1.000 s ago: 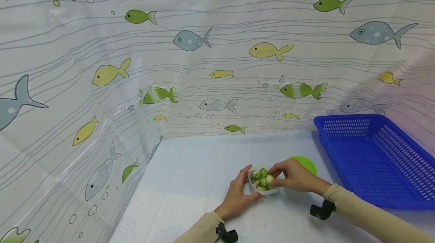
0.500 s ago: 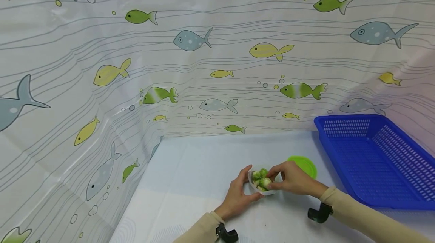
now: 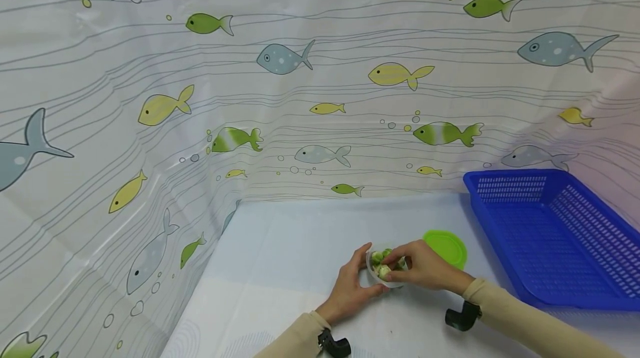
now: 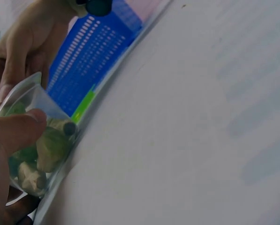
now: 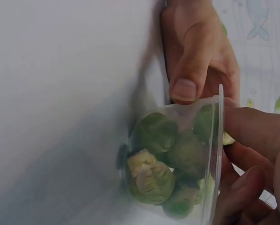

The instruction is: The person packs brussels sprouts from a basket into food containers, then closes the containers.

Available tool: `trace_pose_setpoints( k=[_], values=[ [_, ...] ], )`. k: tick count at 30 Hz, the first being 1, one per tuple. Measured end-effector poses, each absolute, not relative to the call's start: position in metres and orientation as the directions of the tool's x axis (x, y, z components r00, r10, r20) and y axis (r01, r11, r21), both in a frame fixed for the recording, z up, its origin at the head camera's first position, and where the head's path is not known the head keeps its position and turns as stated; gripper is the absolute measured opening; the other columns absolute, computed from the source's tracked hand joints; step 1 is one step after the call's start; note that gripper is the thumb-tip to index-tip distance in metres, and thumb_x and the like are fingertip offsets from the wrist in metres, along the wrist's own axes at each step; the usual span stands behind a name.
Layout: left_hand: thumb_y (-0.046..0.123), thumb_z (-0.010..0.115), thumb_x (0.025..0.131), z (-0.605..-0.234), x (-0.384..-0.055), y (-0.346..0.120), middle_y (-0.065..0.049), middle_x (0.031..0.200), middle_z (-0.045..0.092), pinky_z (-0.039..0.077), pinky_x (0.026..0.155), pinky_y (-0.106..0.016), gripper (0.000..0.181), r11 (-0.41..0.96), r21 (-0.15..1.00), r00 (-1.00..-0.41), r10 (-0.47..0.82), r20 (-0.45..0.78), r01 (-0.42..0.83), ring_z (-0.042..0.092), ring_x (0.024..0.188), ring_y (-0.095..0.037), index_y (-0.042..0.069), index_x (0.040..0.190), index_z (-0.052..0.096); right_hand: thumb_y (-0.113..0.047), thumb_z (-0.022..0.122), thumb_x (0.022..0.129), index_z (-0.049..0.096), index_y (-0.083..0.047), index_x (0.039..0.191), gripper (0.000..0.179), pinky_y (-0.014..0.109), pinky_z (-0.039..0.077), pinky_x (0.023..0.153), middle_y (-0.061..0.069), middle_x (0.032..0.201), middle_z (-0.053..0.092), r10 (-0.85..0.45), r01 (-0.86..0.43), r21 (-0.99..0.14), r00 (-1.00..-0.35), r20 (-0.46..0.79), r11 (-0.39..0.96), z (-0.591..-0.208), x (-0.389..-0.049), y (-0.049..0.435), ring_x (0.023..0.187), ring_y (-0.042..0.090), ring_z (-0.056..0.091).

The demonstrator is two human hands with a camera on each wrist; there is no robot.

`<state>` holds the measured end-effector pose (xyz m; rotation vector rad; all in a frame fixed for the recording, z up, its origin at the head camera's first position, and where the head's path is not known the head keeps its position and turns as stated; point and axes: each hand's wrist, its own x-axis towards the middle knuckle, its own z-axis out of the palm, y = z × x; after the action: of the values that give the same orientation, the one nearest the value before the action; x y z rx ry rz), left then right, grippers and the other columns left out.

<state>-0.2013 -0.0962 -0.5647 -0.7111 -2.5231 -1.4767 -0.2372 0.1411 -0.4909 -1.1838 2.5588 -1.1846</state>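
A clear plastic tub (image 5: 216,187) filled with several Brussels sprouts (image 5: 154,183) stands upright on the white table. My left hand (image 3: 351,287) grips the tub from the left, fingers behind it and thumb across its near side. The left wrist view shows the left thumb (image 4: 18,131) pressed on the wall, sprouts visible through it. From the right, my right hand (image 3: 425,268) reaches over the rim and pinches a pale Brussels sprout (image 3: 383,272) at the top of the pile between thumb and forefinger. The right fingers partly hide the other sprouts.
Just behind the right hand lies a round green lid (image 3: 447,248) on the white tabletop (image 3: 285,252). A large blue perforated basket (image 3: 540,235) stands to the right. Fish-patterned sheeting (image 3: 320,130) rises behind and to the left.
My right hand has moved left and slightly nearer over the tub, the pale sprout shifting with its fingers. More of the green lid shows. The left hand keeps its hold on the tub.
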Motion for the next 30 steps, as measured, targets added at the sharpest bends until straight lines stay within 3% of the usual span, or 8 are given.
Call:
trace_pose_setpoints(
  k=[7, 15, 30],
  values=[
    [0.03, 0.09, 0.086, -0.5638, -0.2017, -0.0959, -0.007, 0.143, 0.069, 0.046, 0.118, -0.039, 0.097, 0.397, 0.801, -0.884, 0.329, 0.333, 0.449, 0.063, 0.133, -0.016, 0.006, 0.162, 0.035, -0.031, 0.084, 0.093, 0.083, -0.013, 0.111, 0.025, 0.021, 0.046, 0.056, -0.007, 0.098, 0.079, -0.704, -0.625, -0.66, -0.681, 0.201, 0.417, -0.4854, -0.2374, 0.1414, 0.066, 0.002, 0.053],
    [0.031, 0.089, 0.087, -0.564, -0.2022, -0.0968, -0.007, 0.143, 0.068, 0.046, 0.118, -0.04, 0.097, 0.403, 0.796, -0.883, 0.331, 0.333, 0.452, 0.063, 0.134, -0.017, 0.006, 0.162, 0.035, -0.03, 0.087, 0.089, 0.081, -0.015, 0.106, 0.023, 0.021, 0.049, 0.056, -0.013, 0.092, 0.076, -0.674, -0.601, -0.672, -0.711, 0.202, 0.433, -0.4909, -0.2386, 0.1388, 0.065, 0.003, 0.055],
    [0.03, 0.089, 0.087, -0.5649, -0.2017, -0.0964, -0.008, 0.144, 0.068, 0.045, 0.119, -0.04, 0.096, 0.403, 0.798, -0.884, 0.332, 0.329, 0.449, 0.063, 0.135, -0.017, 0.005, 0.162, 0.035, -0.032, 0.084, 0.092, 0.085, -0.015, 0.106, 0.021, 0.02, 0.043, 0.054, -0.015, 0.088, 0.074, -0.684, -0.603, -0.691, -0.697, 0.214, 0.399, -0.4934, -0.2388, 0.1394, 0.064, 0.004, 0.051]
  ],
)
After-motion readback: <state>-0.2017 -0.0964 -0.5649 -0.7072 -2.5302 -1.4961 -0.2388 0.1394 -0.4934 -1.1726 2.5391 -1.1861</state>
